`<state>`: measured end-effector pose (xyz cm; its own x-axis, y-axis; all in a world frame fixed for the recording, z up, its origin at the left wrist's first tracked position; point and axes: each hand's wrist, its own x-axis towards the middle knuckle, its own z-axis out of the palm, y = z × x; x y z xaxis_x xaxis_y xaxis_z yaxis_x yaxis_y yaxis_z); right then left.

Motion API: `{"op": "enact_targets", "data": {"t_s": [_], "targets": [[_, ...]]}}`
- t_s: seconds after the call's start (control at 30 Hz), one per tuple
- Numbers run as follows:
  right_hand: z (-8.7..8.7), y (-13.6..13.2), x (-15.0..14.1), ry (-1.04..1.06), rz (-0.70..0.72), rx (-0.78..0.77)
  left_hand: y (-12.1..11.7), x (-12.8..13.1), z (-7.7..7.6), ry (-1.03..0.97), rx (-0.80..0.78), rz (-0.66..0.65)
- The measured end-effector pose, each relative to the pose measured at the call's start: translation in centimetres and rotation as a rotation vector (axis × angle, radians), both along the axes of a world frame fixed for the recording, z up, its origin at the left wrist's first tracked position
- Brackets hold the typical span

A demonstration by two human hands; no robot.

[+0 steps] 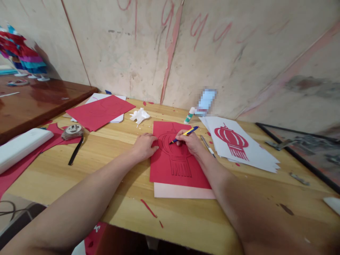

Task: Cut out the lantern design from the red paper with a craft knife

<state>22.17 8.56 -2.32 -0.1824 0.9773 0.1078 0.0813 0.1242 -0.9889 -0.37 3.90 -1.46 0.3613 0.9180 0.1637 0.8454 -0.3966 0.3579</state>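
Note:
A sheet of red paper [162,173] with a lantern outlined in dark ink lies on the wooden table. My right hand [188,141] grips a yellow and blue pen [191,131], its tip at the drawn lantern body. Against the sheet's left edge rests my left hand [145,146], fingers loosely extended onto the paper and holding nothing. Under the red sheet, a pale sheet [183,191] shows along the bottom. To the right, a red cut-out lantern [231,138] lies on white paper [261,159]. A slim craft knife or pen [207,146] lies between the two.
Behind the sheet are a glue stick [189,115], a blurred phone-like object [206,101] and crumpled white paper [139,115]. At left are another red sheet [101,109], a tape measure [72,131] and a long white case [25,148]. A black-framed panel [300,152] is at right.

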Motion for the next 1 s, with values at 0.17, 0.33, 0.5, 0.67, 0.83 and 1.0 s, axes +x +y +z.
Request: {"op": "enact_targets", "data": {"t_s": [0.17,0.33,0.5,0.67,0.83,1.0], "targets": [[-0.18,0.18,0.16,-0.020,0.015,0.010,0.07,-0.06,-0.15,0.007,0.004,0.001],[-0.18,0.23,0.26,-0.031,0.036,0.010,0.08,-0.07,-0.07,0.000,0.000,-0.001],[0.03,0.14,0.15,-0.028,0.028,0.001,-0.02,-0.03,0.03,-0.001,0.000,-0.003],[0.03,0.14,0.16,-0.022,0.021,0.008,-0.05,0.00,0.00,0.004,-0.001,0.004],[0.08,0.05,0.16,-0.020,0.030,-0.002,-0.13,0.03,0.13,0.015,-0.007,0.009],[0.14,0.04,0.13,-0.020,0.046,-0.010,-0.16,0.06,0.18,0.005,-0.002,0.007]]}}
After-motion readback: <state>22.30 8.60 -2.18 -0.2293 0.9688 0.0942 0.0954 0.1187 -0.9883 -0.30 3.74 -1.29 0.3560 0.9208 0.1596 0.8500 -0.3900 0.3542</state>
